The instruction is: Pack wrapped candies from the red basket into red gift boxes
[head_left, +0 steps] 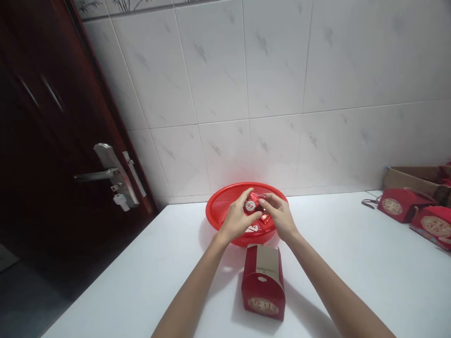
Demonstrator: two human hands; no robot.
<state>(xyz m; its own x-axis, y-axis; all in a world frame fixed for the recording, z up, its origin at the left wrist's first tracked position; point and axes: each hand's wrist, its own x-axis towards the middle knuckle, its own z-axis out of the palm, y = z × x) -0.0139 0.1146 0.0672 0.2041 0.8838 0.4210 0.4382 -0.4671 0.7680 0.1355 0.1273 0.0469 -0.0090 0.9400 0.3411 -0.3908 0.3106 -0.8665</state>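
Both hands are over a red plastic colander (214, 213) near the tiled wall. My left hand (235, 218) curves its thumb and fingers around red-wrapped candies (250, 205), one with a round white label. From the other side, my right hand (280, 217) closes its thumb and fingertips on the same small bunch; its fingers partly hide the shiny wrappers. More small packets, red and white, lie in the colander below. Just in front of the colander stands a dark red cardboard box (264, 305) with a curved front, an oval gold label and a beige upper panel.
At the right, several similar red boxes (391, 205) sit beside an open brown carton (401, 176) and a dark cord (369, 203). A dark wooden door with a metal handle (95, 175) and keys stands left of the white table (169, 263).
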